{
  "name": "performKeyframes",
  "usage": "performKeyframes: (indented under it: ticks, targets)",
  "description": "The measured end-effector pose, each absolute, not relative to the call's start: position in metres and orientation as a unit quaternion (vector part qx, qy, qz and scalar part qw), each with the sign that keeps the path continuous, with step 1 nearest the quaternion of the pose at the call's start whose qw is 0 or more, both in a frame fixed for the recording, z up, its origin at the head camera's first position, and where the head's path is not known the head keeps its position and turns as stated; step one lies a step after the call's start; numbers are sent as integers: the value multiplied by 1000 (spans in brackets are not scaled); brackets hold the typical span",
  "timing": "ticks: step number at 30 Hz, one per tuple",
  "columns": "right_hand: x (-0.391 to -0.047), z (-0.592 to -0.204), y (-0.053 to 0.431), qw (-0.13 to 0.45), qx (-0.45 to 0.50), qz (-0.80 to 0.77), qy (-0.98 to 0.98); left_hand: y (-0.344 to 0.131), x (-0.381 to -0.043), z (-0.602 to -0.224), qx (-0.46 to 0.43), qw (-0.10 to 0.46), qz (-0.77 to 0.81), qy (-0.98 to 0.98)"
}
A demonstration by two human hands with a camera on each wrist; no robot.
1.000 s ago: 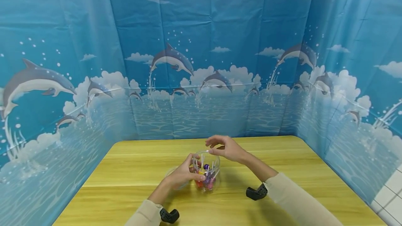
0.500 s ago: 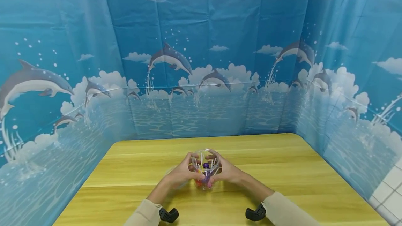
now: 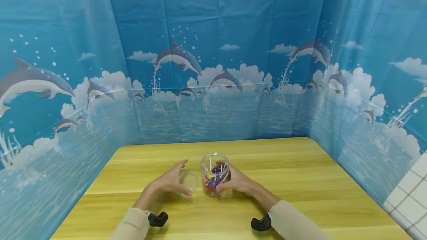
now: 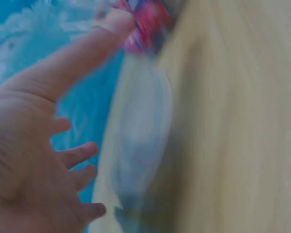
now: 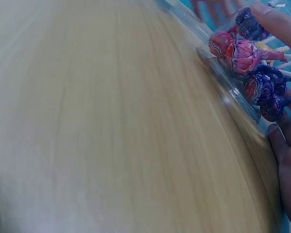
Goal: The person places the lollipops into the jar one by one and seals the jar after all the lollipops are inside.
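A clear, uncovered jar stands upright on the table, with wrapped lollipops inside, their white sticks pointing up. Curled round its right side, my right hand holds it, thumb in front and fingers behind. Purple, red and pink wrappers show through the wall in the right wrist view. My left hand is apart from the jar, its thumb and fingers spread beside a clear round lid that lies flat left of the jar. The left wrist view shows that lid blurred, just past the spread fingers.
The yellow wood-grain table stretches out around the hands. Blue curtains printed with dolphins hang behind it and along both sides. White tiles show at the right edge.
My right hand has come down from above the rim onto the jar's right side. My left hand has let go of the jar and moved left to the lid. The head view has shifted slightly.
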State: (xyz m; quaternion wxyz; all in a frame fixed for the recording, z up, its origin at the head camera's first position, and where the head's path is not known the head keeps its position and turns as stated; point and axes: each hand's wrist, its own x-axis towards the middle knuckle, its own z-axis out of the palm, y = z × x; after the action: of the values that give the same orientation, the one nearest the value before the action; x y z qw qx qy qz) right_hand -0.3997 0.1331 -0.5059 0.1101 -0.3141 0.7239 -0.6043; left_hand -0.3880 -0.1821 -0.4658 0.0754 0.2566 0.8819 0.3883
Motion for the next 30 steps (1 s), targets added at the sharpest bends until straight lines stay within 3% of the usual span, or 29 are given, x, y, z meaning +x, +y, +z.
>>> performKeyframes:
  ticks: [7,18,30]
  targets:
    - [-398,-505,130,129,-300,-608,724,-201,-391,-474,273,78,372,884]
    - [-397,-504,128,122,-290,-619,719,-184,-399,-425,297,72,514,802]
    - [-392,-503,125,118,-297,-619,717,-161,-399,-410,313,62,534,783]
